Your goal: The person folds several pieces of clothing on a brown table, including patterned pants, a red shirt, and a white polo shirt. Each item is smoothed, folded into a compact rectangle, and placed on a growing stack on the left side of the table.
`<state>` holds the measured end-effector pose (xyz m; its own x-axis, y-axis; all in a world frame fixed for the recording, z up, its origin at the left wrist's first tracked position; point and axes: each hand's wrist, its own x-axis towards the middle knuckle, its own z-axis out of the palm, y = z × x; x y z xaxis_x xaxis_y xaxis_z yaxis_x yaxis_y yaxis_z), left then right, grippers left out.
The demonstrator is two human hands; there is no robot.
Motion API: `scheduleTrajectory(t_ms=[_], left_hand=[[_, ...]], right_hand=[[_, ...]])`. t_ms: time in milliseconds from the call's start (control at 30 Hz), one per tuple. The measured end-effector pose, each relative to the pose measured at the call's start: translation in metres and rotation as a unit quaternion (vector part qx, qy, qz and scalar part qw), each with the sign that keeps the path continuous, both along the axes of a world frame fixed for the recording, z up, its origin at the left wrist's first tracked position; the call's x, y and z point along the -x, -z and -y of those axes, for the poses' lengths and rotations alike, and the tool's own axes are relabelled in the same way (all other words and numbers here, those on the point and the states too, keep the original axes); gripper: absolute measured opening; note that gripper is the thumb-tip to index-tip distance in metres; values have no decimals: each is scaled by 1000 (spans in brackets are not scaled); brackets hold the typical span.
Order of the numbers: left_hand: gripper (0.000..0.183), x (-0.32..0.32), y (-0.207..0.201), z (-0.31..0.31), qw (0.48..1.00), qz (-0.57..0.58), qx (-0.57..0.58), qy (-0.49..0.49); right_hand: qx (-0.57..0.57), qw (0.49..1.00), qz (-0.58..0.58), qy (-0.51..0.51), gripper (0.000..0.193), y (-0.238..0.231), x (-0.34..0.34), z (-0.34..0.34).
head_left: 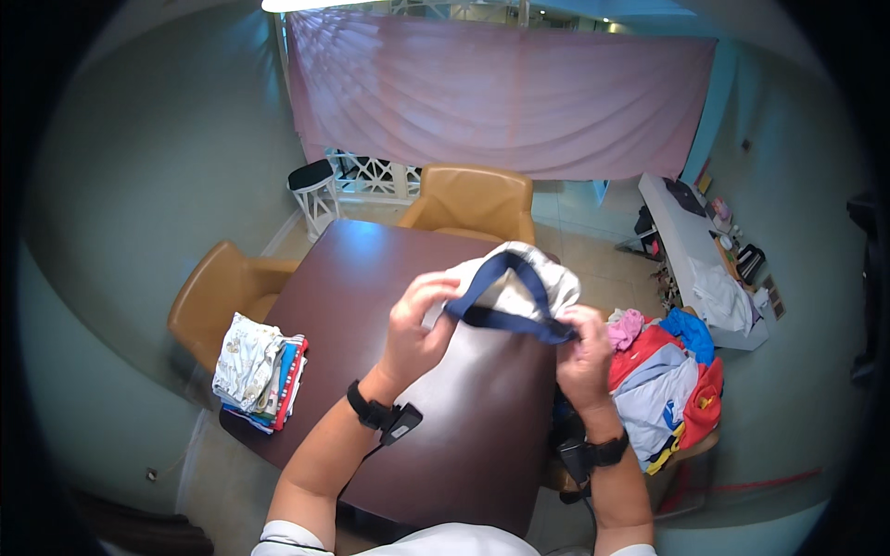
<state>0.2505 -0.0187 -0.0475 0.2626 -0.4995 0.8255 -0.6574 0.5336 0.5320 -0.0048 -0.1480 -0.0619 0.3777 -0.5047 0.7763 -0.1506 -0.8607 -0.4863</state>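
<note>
Above the table I hold up a white garment with a wide navy band [508,322], its opening spread into a rough triangle. My left hand [419,320] pinches the band at its left corner, fingers closed on the cloth. At the right corner, my right hand [586,352] grips the same band. The pale body of the garment hangs beyond the band, and its full shape is hidden. A neat stack of folded clothes [252,361] lies on the table's left corner, a white printed piece on top.
The dark brown table [371,278] spreads out beneath my hands. To the right is a loose heap of clothes [660,380] in red, grey, blue and pink. Tan armchairs [477,196] stand at the far and left sides. A white side table [681,241] with clutter is at right.
</note>
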Motion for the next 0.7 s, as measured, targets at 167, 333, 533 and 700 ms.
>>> scheduleTrajectory(t_ms=[167, 333, 533, 700], left_hand=[[21, -15, 176, -83, 973, 29, -217, -77], [28, 19, 301, -195, 834, 112, -531, -99], [41, 51, 292, -202, 847, 51, -508, -151], [41, 47, 293, -150, 852, 106, -474, -198]], right_hand=[[-144, 979, -136, -54, 24, 171, 3, -43], [-197, 871, -439, -95, 13, 272, 49, -132], [-236, 896, -375, 10, 30, 273, 38, -165], [-251, 888, -376, 84, 33, 265, -19, -146]])
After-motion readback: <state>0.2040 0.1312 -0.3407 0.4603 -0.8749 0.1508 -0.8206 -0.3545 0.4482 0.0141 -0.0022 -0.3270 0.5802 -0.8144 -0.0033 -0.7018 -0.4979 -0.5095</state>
